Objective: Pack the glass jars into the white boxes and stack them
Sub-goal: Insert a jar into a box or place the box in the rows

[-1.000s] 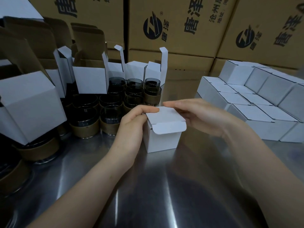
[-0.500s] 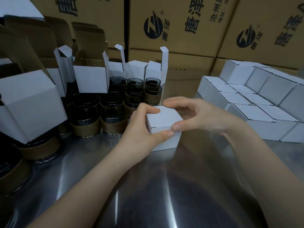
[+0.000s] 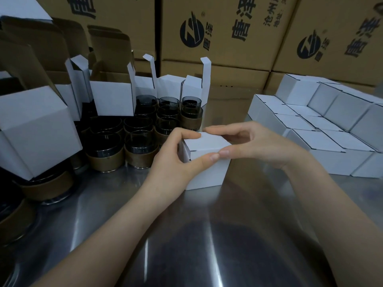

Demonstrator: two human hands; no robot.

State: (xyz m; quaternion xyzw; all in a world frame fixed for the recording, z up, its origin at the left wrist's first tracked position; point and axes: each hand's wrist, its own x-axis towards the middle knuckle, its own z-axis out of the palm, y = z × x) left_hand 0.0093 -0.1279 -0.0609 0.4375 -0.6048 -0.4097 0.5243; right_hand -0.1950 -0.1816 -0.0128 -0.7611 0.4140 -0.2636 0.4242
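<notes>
A small white box (image 3: pixel 208 172) stands on the steel table (image 3: pixel 186 235) in the middle, its lid folded flat. My left hand (image 3: pixel 172 160) grips its left side, thumb on the front top edge. My right hand (image 3: pixel 255 143) holds its right side, thumb meeting the left thumb at the lid's front edge. Whatever is inside the box is hidden. Several dark glass jars with brown bands (image 3: pixel 143 150) stand in a group to the left. A stack of closed white boxes (image 3: pixel 323 139) lies to the right.
Several open white boxes (image 3: pixel 113 100) with raised flaps stand behind and over the jars at the left. A large tilted white box (image 3: pixel 35 129) sits at far left. Brown printed cartons (image 3: pixel 217 32) wall off the back.
The lid of the middle box went from raised with its tab out to folded flat. Both thumbs came forward onto the lid's front edge.
</notes>
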